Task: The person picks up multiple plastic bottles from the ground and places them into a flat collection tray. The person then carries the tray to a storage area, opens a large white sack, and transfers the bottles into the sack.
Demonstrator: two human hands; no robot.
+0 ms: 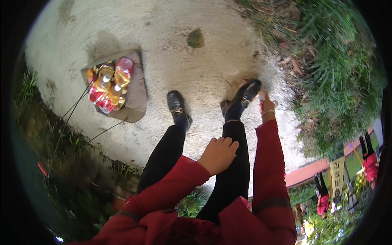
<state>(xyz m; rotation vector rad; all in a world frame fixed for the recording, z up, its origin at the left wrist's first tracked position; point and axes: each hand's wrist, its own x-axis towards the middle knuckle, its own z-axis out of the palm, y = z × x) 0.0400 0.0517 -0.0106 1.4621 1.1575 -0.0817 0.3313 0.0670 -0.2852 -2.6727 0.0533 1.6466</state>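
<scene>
My right hand [267, 105], with a bracelet at its wrist, reaches down beside my right shoe. Its fingers close around the end of what looks like a plastic bottle [260, 93], bright and blurred. Most of that bottle is hidden under my black right shoe [245, 94], whose sole presses on it. Across my right trouser leg lies my left hand [218, 155], holding nothing, its fingertips curled out of sight over the far side. My left shoe [177, 105] stands flat on the concrete. Left of it, a grey scoop-like dustpan [136, 88] holds several crushed red-and-gold bottles [101, 97].
Thin wire rods [75, 105] run from the dustpan towards the planted verge [76, 171] at left. A leaf [195, 38] lies on the concrete path [162, 36]. Grass [333, 76] borders the right. Two people [323, 203] in red stand farther off near a sign [337, 177] with writing.
</scene>
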